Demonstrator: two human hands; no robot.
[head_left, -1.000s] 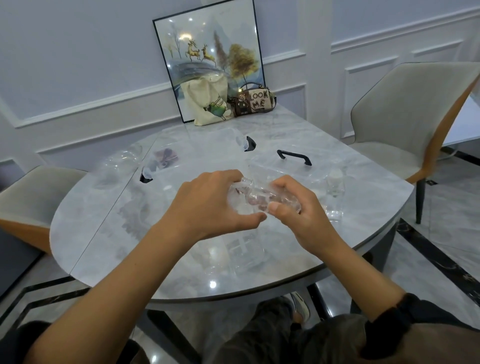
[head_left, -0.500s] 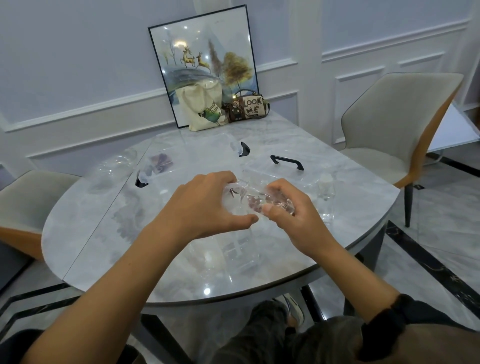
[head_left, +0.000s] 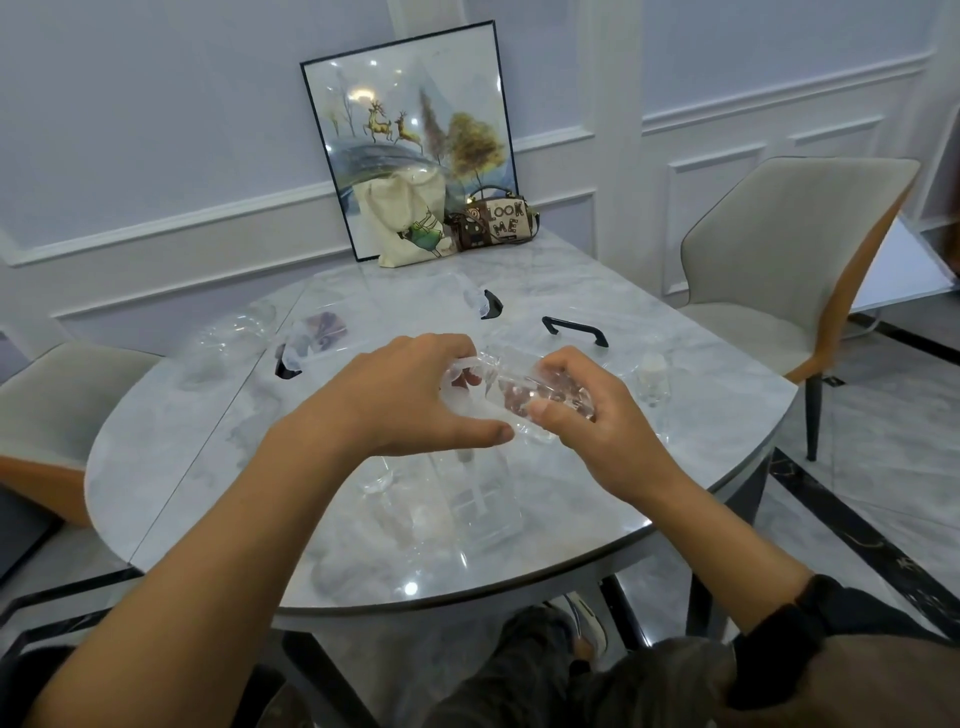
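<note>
A small clear plastic jar (head_left: 524, 396) with dark reddish bits inside lies on its side in the air above the marble table (head_left: 218, 467). My right hand (head_left: 587, 415) grips the jar's body from the right. My left hand (head_left: 410, 400) curls its fingers round the jar's left end, where a clear lid (head_left: 457, 371) shows between the fingers. Both hands meet over the middle of the table.
Clear plastic containers stand on the table: one under my hands (head_left: 483, 509), a box with a black handle (head_left: 574, 330), more at the left (head_left: 311, 338), a small bottle (head_left: 652, 371) at right. A tote bag (head_left: 408, 223), handbag (head_left: 498, 221) and framed picture (head_left: 410, 119) stand behind. Chairs flank the table.
My hands stay on the jar in much the same grip. The view has shifted a little, and the left fingers have turned slightly on the lid end.
</note>
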